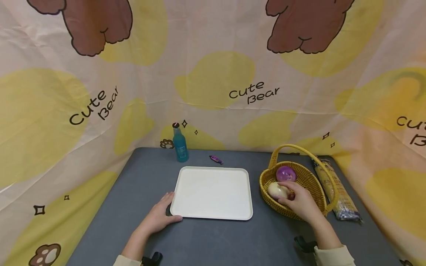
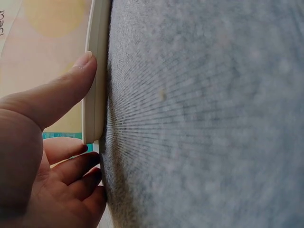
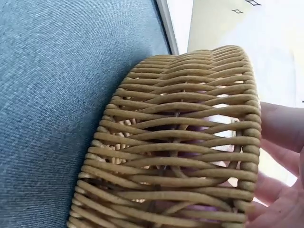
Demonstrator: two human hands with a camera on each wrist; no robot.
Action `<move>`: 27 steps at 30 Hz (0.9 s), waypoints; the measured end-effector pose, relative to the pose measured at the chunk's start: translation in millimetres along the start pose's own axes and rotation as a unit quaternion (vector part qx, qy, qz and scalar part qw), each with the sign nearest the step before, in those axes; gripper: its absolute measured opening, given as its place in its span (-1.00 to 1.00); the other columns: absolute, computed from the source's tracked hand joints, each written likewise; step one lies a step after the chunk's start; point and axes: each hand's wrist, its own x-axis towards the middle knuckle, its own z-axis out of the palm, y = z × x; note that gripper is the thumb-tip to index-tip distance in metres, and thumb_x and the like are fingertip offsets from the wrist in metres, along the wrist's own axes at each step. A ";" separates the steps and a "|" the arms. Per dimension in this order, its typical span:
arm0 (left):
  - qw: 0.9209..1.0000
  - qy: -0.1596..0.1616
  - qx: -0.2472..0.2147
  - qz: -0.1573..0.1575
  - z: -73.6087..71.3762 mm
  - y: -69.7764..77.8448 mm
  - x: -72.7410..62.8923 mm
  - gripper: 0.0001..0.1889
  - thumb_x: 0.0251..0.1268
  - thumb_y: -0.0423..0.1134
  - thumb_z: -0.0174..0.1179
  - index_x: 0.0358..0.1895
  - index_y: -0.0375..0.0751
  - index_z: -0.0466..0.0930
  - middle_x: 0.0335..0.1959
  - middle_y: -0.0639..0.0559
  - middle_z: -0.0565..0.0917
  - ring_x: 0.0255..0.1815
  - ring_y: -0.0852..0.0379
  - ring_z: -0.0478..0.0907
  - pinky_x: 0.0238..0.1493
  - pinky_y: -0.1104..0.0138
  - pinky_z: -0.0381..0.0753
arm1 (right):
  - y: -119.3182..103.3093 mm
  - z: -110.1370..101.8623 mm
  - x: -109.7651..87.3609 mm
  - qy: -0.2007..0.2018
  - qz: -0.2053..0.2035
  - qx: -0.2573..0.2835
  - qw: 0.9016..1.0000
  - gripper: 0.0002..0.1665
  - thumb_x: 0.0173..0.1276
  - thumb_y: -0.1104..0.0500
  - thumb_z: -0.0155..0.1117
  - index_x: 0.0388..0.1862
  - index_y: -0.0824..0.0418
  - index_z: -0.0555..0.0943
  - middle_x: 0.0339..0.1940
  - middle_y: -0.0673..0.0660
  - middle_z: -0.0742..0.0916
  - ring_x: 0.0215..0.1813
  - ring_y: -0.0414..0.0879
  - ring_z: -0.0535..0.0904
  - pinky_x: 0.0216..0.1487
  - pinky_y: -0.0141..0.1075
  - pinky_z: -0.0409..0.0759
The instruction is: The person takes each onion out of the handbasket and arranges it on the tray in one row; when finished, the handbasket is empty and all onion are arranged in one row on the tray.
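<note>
A white tray (image 1: 213, 192) lies flat in the middle of the grey table. My left hand (image 1: 163, 216) rests on the table at its near left corner, thumb (image 2: 71, 88) straight against the tray's rim (image 2: 97, 57), fingers loosely bent beside the corner. At the right stands a wicker basket (image 1: 266, 179) with a hoop handle. It holds a purple onion (image 1: 285, 173) and a pale onion (image 1: 277, 190). My right hand (image 1: 297, 201) reaches into the basket, fingers curled over the pale onion. The right wrist view shows the basket's woven wall (image 3: 180, 142) with my right hand (image 3: 285, 142) behind it.
A blue bottle (image 1: 180, 145) stands at the table's far edge, and a small purple wrapped candy (image 1: 216, 159) lies beyond the tray. A long clear packet of noodles (image 1: 334, 188) lies right of the basket. A printed cloth backdrop (image 1: 213, 74) walls in the table.
</note>
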 end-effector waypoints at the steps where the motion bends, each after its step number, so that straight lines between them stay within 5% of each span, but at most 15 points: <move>1: 1.000 0.000 0.000 0.001 -0.2 0.4 0.0 0.12 0.04 0.12 0.52 0.59 -0.30 0.10 0.59 -0.31 0.15 0.63 -0.31 -0.02 0.50 -0.27 0.09 | -0.5 0.0 0.7 -0.001 0.004 -0.003 1.000 -0.39 0.21 0.18 0.54 0.24 0.25 0.61 0.13 0.30 0.70 0.00 0.13 0.64 -0.12 -0.06 0.61; 17: 1.000 -0.002 -0.004 0.007 -1.1 1.7 -1.8 0.13 0.06 0.11 0.51 0.59 -0.31 0.08 0.60 -0.33 0.13 0.63 -0.33 -0.04 0.49 -0.29 0.08 | 1.9 11.1 9.5 -0.013 0.043 -0.023 0.999 -0.27 0.19 0.05 0.57 0.26 0.36 0.57 0.20 0.48 0.58 0.20 0.40 0.52 0.13 0.28 0.53; 27: 1.000 -0.004 -0.003 0.003 0.8 -2.8 1.0 0.14 0.05 0.14 0.51 0.60 -0.29 0.06 0.61 -0.31 0.12 0.64 -0.31 -0.05 0.50 -0.28 0.08 | 1.4 13.7 11.2 -0.044 0.076 -0.012 0.996 -0.28 0.22 0.05 0.54 0.28 0.30 0.50 0.13 0.36 0.68 0.05 0.20 0.65 0.04 0.15 0.63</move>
